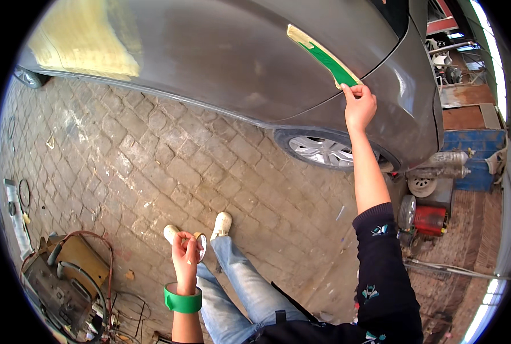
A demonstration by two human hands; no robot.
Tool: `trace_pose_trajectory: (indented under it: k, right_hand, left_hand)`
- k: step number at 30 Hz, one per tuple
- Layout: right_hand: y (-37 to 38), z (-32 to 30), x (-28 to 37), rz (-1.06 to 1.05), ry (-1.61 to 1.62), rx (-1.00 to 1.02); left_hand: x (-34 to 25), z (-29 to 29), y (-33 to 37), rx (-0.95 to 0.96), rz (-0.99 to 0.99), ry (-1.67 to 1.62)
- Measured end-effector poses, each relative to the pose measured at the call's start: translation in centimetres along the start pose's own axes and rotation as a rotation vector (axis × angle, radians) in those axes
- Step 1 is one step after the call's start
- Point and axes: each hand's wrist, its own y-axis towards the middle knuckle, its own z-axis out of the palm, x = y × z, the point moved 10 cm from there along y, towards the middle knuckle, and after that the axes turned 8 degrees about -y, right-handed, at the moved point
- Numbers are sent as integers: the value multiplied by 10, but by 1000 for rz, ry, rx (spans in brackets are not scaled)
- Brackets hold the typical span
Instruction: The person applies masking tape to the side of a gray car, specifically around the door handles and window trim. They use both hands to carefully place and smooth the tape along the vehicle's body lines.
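Note:
My right hand (360, 108) reaches out to the grey car (226, 51), its thumb and fingertips closed at the lower end of a long curved patch covered in green tape (326, 60). Cream masking tape (340, 62) runs along the edges of that patch. Low in front of me, my left hand (185, 252) has its fingers closed on a small roll of masking tape (201, 245). A wide roll of green tape (183, 298) hangs around my left wrist like a bracelet.
Below the patch is the car's wheel (324, 150). A yellowish sanded area (86, 37) shows on the bodywork at far left. Cables and a dark machine (60, 292) lie at lower left on the stone paving (146, 166). A red lamp (430, 221) and a blue crate (473, 155) stand at right.

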Motion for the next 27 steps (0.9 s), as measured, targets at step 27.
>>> trace_pose_trajectory:
  k: [27]
  right_hand:
    - [7, -4, 76, -111, -163, -81]
  left_hand:
    - [-7, -38, -11, -56, 26, -36]
